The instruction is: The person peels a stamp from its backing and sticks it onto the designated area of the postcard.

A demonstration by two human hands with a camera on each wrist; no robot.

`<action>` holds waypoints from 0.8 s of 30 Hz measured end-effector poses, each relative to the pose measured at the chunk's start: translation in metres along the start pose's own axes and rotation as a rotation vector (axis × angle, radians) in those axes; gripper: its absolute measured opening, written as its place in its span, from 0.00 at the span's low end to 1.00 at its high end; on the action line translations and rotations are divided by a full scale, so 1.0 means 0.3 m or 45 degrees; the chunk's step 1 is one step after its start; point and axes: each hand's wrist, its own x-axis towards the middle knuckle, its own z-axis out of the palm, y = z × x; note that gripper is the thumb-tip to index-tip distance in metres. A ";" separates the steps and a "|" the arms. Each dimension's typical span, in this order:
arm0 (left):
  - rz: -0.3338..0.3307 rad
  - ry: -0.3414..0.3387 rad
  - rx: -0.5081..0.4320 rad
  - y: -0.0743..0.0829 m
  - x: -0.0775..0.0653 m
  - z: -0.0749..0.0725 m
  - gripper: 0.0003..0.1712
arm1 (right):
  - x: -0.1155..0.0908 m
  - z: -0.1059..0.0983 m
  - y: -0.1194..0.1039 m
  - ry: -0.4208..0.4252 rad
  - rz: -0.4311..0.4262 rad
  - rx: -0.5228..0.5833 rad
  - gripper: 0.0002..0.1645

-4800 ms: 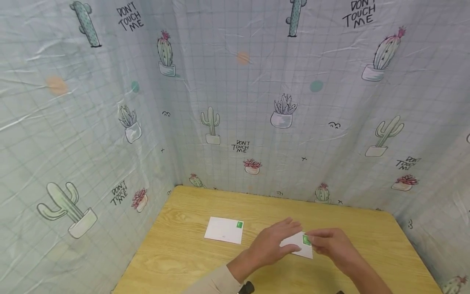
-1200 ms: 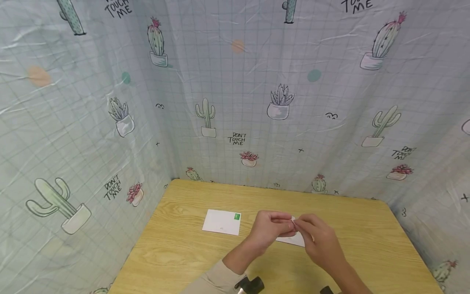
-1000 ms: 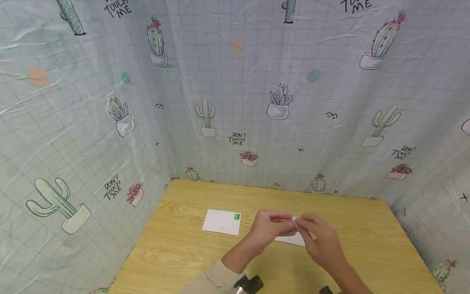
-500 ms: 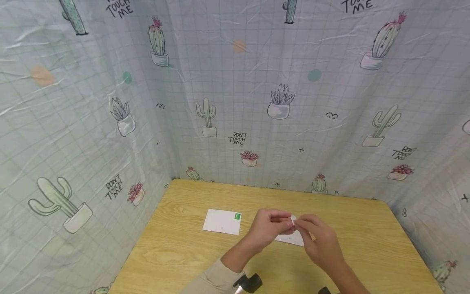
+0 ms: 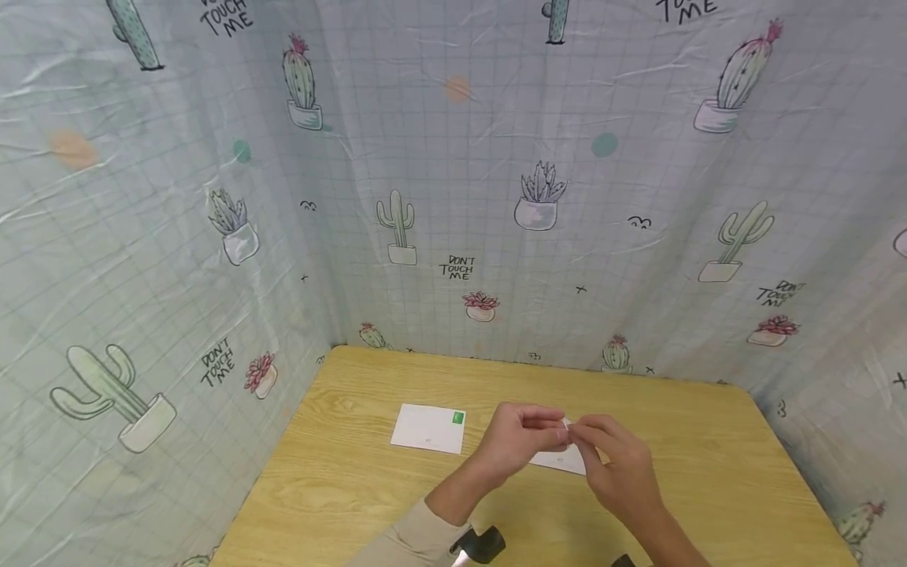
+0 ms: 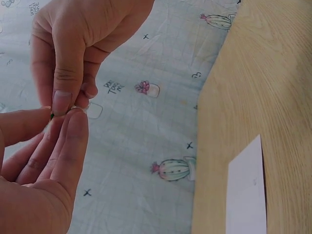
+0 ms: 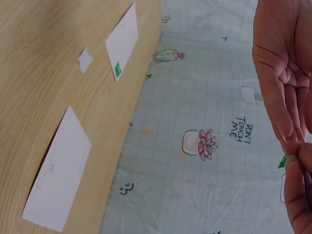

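Note:
Both hands meet fingertip to fingertip above a white envelope (image 5: pixel 560 460), which lies flat on the table. My left hand (image 5: pixel 520 441) and my right hand (image 5: pixel 615 457) pinch a small green stamp (image 7: pixel 282 162) between thumbs and fingers. Only a green corner of it shows in the right wrist view; the rest is hidden by the fingers. A thin pale edge shows between the fingertips in the head view. Plain white paper, with a tiny faint mark, is all that shows of the envelope beneath. To the left lies a second envelope (image 5: pixel 427 429) with a green stamp at its upper right corner.
In the right wrist view a small torn-looking white scrap of paper (image 7: pixel 85 60) lies on the wooden table (image 5: pixel 354 472) between the envelopes. A cactus-print curtain (image 5: pixel 453 197) hangs along the table's back and sides.
Earlier my left hand was spread over the right envelope while my right hand held the stamp at its corner. Now both hands pinch it together above the envelope. Over the last second they barely move.

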 end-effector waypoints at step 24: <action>0.034 0.024 0.056 0.007 -0.007 0.004 0.14 | -0.005 0.020 -0.009 0.116 -0.025 0.002 0.29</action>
